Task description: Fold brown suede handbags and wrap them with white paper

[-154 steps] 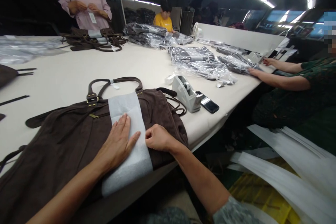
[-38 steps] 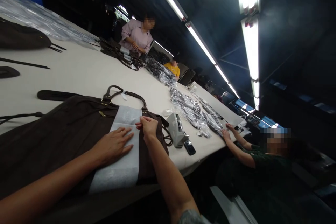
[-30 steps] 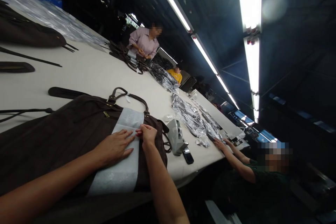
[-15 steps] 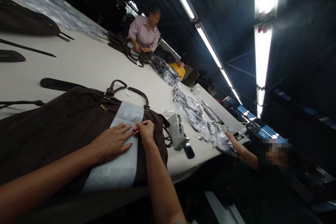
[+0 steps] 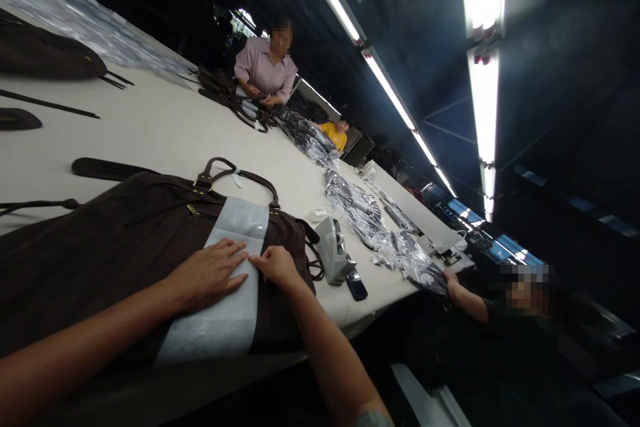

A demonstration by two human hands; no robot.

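A dark brown bag (image 5: pixel 115 240) lies on the pale table, its looped handles (image 5: pixel 250 177) pointing away from me. Across its right part runs a band of whitish paper (image 5: pixel 215 330). My left hand (image 5: pixel 213 273) rests on this paper with its fingers spread. At the paper's right edge is my right hand (image 5: pixel 274 265), fingers curled and the index fingertip touching the paper; whether anything is pinched there is too small to make out.
Right of the bag stand a grey tape dispenser (image 5: pixel 334 250) and a dark phone (image 5: pixel 357 285). Plastic-wrapped items (image 5: pixel 355 207) line the table (image 5: pixel 150 113). A person in pink (image 5: pixel 265 70) handles bags across it; another person's hand (image 5: pixel 450 280) touches wrapped items at the right.
My right hand has moved slightly off the paper to its right edge, away from my left fingers. The right forearm has swung outward. The view has shifted a little.
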